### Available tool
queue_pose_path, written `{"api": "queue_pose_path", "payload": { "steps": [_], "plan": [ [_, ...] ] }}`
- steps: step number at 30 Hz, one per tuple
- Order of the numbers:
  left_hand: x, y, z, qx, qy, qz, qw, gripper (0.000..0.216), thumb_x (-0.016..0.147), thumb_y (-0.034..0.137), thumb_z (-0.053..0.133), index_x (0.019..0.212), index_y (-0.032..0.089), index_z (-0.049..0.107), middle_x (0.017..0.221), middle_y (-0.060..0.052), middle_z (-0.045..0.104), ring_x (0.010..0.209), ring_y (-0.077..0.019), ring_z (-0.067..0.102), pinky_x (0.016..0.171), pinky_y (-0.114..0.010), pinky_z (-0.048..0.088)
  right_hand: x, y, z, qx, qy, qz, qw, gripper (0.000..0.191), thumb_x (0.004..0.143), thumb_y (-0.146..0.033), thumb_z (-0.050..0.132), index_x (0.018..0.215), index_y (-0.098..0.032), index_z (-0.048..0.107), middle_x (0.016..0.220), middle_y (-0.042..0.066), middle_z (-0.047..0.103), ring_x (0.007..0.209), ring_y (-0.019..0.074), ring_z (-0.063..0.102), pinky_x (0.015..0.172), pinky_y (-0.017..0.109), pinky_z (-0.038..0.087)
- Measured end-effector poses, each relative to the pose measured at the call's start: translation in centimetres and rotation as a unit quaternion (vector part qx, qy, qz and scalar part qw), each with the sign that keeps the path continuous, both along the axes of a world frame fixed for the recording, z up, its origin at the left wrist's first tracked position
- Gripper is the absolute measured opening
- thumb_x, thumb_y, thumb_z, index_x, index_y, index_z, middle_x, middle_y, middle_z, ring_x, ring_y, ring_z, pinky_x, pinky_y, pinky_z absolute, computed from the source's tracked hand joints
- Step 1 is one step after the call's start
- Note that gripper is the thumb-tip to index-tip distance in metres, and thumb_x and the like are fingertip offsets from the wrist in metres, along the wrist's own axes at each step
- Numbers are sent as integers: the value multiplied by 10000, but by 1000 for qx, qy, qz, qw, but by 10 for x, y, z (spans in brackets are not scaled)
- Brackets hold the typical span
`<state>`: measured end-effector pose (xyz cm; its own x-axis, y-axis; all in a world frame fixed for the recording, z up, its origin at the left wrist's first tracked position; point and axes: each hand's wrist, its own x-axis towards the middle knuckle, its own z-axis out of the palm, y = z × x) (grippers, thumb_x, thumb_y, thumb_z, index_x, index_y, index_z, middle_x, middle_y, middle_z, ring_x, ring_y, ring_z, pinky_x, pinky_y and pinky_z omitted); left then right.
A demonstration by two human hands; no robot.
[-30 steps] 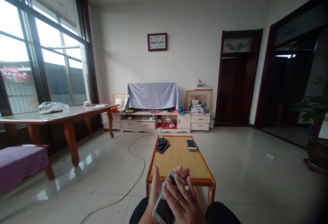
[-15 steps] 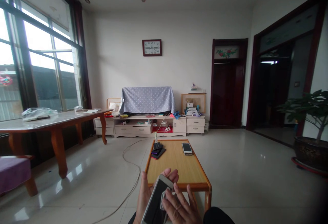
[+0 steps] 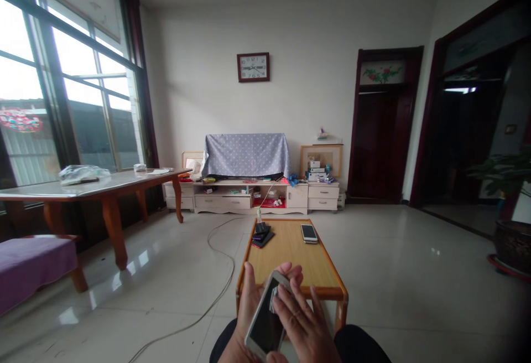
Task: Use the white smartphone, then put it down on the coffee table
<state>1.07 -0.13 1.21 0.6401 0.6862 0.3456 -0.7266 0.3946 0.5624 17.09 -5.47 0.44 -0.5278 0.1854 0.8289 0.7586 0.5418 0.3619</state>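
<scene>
Since half a second ago the head camera is tilting back up and to the left, so the potted plant is sliding mostly out at 3 o'clock and the purple bench (image 3: pixel 33 266) is showing more fully at 8 o'clock. The phone (image 3: pixel 265 324) is sitting a little higher in the picture than before, its dark screen facing up, and the small grey cloth (image 3: pixel 274 299) is now lying nearer the phone's top end than it was.

In the head view, the left hand (image 3: pixel 249 307) is cupping the phone from beneath at 6 o'clock, its grip closed around the phone's edges with fingertips showing past the top. The right hand (image 3: pixel 301 324) is lying over the screen, fingers spread and flat, pinching the cloth against the glass under its fingertips. The phone is being held above the person's lap, just short of the near edge of the low wooden table (image 3: pixel 290 258). Judging from the cloth's shift, the wiping is working along the upper part of the screen.

Further up the table, at 12 o'clock, a second white phone (image 3: pixel 309 233) and a stack of dark devices (image 3: pixel 263 234) are lying well apart from the hands.
</scene>
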Motion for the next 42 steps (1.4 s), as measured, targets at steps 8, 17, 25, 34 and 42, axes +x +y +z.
{"api": "queue_pose_path", "payload": {
  "steps": [8,17,25,34,42],
  "plan": [
    [-8,0,0,8,7,3,1000,974,887,848,224,1468,119,506,1551,-196,457,1511,-384,284,1244,-569,136,1,0,-3,-9,2,2,1000,666,931,-637,517,1379,-151,602,1456,111,583,1467,356,377,1221,597,253],
    [-1,-4,-2,-3,9,-19,1000,872,928,790,241,1473,162,504,1542,-155,484,1493,-362,334,1250,-517,151,-2,-1,9,-25,0,-5,1000,705,917,-615,547,1403,-105,575,1478,136,556,1458,388,380,1227,623,198],
    [2,-7,0,-9,16,2,1000,922,903,822,283,1501,144,458,1525,-185,495,1474,-380,360,1238,-555,163,-3,-1,6,-36,18,-13,999,717,927,-614,524,1444,-118,535,1475,129,560,1457,361,393,1231,603,216],
    [-9,-9,5,-2,13,2,1000,981,879,857,238,1522,141,429,1597,-180,393,1494,-399,315,1229,-547,193,12,-5,6,-35,1,-39,999,683,924,-598,551,1419,-128,553,1478,101,553,1449,339,412,1262,577,-1],
    [-2,-9,7,-7,4,3,1000,965,886,853,215,1524,160,424,1613,-168,369,1538,-362,219,1232,-564,159,-7,-5,-6,-2,9,37,999,514,975,-549,532,1354,-212,618,1464,66,579,1477,319,364,1249,612,141]
  ]
}}
